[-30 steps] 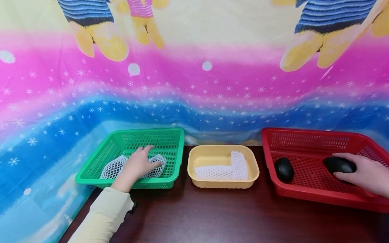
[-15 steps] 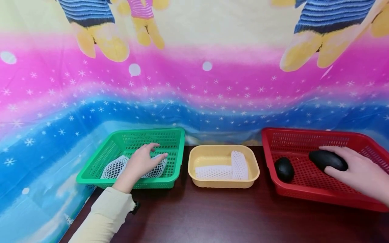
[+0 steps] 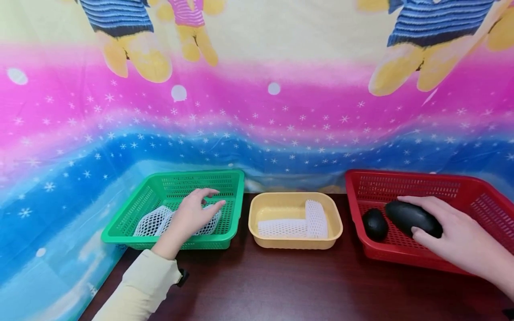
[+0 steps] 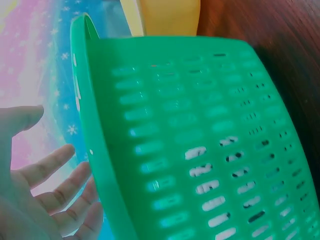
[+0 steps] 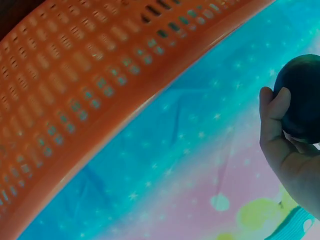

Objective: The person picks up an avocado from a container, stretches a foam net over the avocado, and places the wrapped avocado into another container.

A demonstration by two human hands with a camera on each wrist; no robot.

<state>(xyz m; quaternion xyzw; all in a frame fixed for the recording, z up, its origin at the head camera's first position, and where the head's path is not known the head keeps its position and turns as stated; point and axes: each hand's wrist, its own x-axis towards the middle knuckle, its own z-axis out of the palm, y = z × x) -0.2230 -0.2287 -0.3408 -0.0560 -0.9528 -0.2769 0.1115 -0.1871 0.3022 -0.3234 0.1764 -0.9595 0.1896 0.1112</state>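
My right hand (image 3: 462,234) grips a black, smooth oval avocado (image 3: 413,218) above the red basket (image 3: 425,256). In the right wrist view, fingers and thumb curl round the avocado (image 5: 305,97). Below and left of it, a second black avocado (image 3: 375,224) lies in the same basket. My left hand (image 3: 195,216) hovers over the green basket (image 3: 132,239), fingers loosely bent, nothing between them. Beneath it lie items in white foam nets (image 3: 152,221), partly hidden by the hand. The left wrist view shows those fingers (image 4: 55,197) spread beside the basket wall.
Between the baskets stands a yellow tray (image 3: 295,243) holding two white foam net sleeves (image 3: 317,218), one lengthwise and one crosswise. All three containers sit on a dark wooden table (image 3: 297,285). A printed cloth (image 3: 257,111) hangs right behind them.
My right hand has carried the avocado leftward across the red basket, closer to the other one. My left hand has shifted slightly right and up, away from the netted items.
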